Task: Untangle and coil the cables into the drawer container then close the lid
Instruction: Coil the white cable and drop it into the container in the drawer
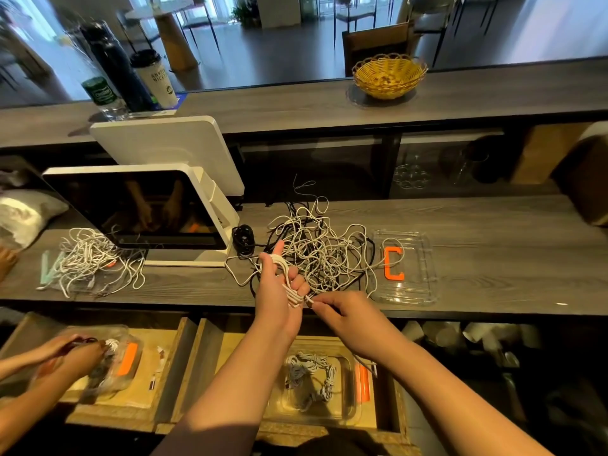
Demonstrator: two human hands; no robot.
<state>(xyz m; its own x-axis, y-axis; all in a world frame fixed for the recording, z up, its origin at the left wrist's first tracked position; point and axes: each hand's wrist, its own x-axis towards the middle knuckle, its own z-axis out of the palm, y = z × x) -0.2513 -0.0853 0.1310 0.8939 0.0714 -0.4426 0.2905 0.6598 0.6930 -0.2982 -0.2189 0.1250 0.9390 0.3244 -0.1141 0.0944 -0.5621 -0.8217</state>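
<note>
Your left hand (279,284) holds white cable (291,287) loops wound round its fingers, while just beside it your right hand (342,311) pinches the cable's end.

left hand (279,284) looped in white cable (289,281), right hand (342,307) pinching

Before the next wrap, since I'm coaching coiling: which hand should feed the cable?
Probably the right hand: it already pinches the white cable beside the left hand, which holds the coil.
</note>
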